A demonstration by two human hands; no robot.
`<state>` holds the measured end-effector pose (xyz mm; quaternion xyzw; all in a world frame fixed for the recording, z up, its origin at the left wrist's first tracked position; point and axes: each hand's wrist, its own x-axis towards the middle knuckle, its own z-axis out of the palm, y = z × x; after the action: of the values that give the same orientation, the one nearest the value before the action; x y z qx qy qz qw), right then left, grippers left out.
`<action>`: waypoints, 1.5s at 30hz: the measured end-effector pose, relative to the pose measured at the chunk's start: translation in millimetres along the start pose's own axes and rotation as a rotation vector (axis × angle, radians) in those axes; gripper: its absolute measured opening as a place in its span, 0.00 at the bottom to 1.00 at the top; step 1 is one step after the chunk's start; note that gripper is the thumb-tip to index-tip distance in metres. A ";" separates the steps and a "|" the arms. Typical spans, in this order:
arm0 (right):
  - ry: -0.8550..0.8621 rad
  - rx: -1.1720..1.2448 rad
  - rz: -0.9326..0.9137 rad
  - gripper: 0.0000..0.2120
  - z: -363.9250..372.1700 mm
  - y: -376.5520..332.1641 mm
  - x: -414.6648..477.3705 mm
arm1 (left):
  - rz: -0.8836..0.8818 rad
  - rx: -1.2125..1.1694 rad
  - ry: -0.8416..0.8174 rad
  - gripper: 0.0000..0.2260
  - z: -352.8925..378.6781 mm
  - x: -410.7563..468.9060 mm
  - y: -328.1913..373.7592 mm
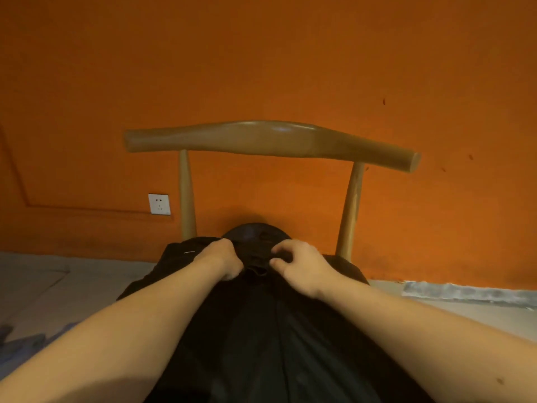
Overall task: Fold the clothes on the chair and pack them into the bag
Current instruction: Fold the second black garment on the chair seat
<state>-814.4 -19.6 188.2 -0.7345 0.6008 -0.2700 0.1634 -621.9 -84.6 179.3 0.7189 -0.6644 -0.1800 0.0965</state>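
Note:
A black garment [261, 330] lies spread over the seat of a wooden chair [270, 139] and runs down toward me. My left hand [222, 258] is closed on the cloth near its far edge, left of the middle. My right hand [299, 264] pinches the cloth just to the right, thumb and fingers curled on a fold. The two hands are a short gap apart. The chair seat is hidden under the garment. No bag is in view.
An orange wall [261, 68] stands right behind the chair, with a white socket [159, 204] low on the left. Grey floor [58, 283] lies on both sides. Some bluish cloth [26, 344] lies at the lower left.

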 end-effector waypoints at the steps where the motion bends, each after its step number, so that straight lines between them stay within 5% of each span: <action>1: -0.055 -0.024 -0.028 0.23 4.4 -6.0 -6.4 | 0.020 -0.001 0.042 0.14 0.0 -2.5 0.6; 6: -0.292 -0.123 -0.076 0.41 22.7 -5.1 -30.9 | 0.088 -0.031 0.387 0.04 -12.5 -20.8 -6.1; 12: -0.207 -0.114 -0.086 0.32 24.3 1.2 -32.7 | 0.314 0.057 0.512 0.12 1.0 -24.2 -26.5; 15: -0.041 -0.113 -0.079 0.27 17.6 0.6 -26.0 | 0.510 -0.045 0.245 0.18 13.8 -28.2 -15.7; 17: -0.110 -0.200 -0.017 0.28 14.8 8.5 -19.5 | 0.460 0.058 0.047 0.23 22.8 -29.6 -12.8; 23: -0.307 -0.500 0.098 0.36 26.1 27.8 -13.9 | 0.342 0.352 -0.086 0.27 28.7 -42.3 -17.5; 26: -0.275 -0.330 0.076 0.31 16.2 20.5 -21.8 | 0.306 0.404 -0.052 0.27 25.8 -55.9 -18.3; 32: 0.194 0.122 0.108 0.15 -28.1 -0.6 -101.9 | 0.464 0.134 0.307 0.13 20.7 -155.0 -7.5; 34: 0.315 0.250 0.147 0.10 -35.8 -3.9 -141.1 | 0.453 -0.011 0.256 0.08 26.8 -201.5 -4.1; 36: 0.403 0.380 0.190 0.07 -40.6 -10.5 -184.2 | 0.401 -0.067 0.192 0.14 31.4 -243.2 -1.9; 45: 0.275 0.367 0.414 0.07 3.5 -30.9 -321.6 | 0.220 0.027 0.109 0.20 58.1 -325.2 -4.6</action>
<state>-830.4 299.2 138.4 -0.5113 0.6955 -0.4317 0.2618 -657.1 243.7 166.8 0.6516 -0.7355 -0.1199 0.1419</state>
